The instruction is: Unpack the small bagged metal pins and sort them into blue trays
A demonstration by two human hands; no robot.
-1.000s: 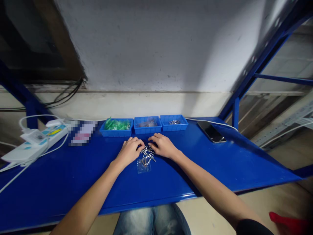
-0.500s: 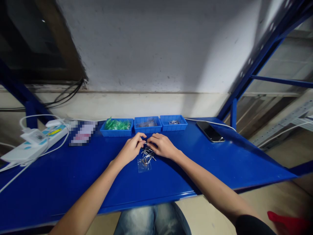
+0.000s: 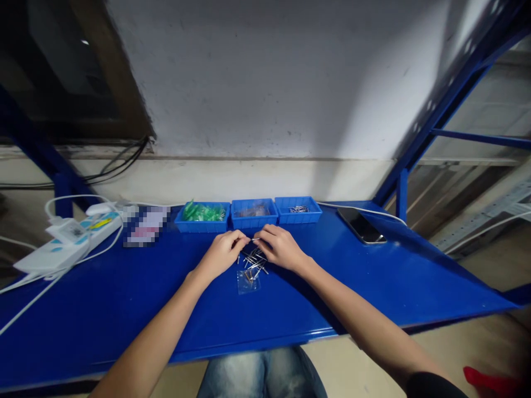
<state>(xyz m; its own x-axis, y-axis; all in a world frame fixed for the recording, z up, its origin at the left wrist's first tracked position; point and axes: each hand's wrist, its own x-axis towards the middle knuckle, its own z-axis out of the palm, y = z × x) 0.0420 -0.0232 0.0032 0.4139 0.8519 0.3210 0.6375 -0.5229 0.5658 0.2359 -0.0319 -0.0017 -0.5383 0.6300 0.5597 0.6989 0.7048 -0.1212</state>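
My left hand (image 3: pixel 224 251) has thumb and forefinger pinched together at the left end of a thin silver metal pin (image 3: pixel 255 239). Whatever lies between those fingertips is too small to make out. The pin's other end is in the closed fingers of my right hand (image 3: pixel 281 247). Beneath the hands lies a loose pile of thin metal pins (image 3: pixel 256 257), partly covered by my right fingers. Just in front of the pile, a small clear plastic bag (image 3: pixel 248 286) lies flat, with several brass-coloured and silver pieces on or in it.
Three blue bins line the back: one with green-and-clear packets (image 3: pixel 203 225), one with clear bags (image 3: pixel 254 221), one with small metal parts (image 3: pixel 298 217). A phone (image 3: pixel 362 225) lies right. A white power strip (image 3: pixel 62 249) with cables stands left on the blue table (image 3: pixel 290 320).
My left thumb and forefinger have closed into a pinch at the pin's end. More of the pin now shows between the hands. The view has shifted slightly.
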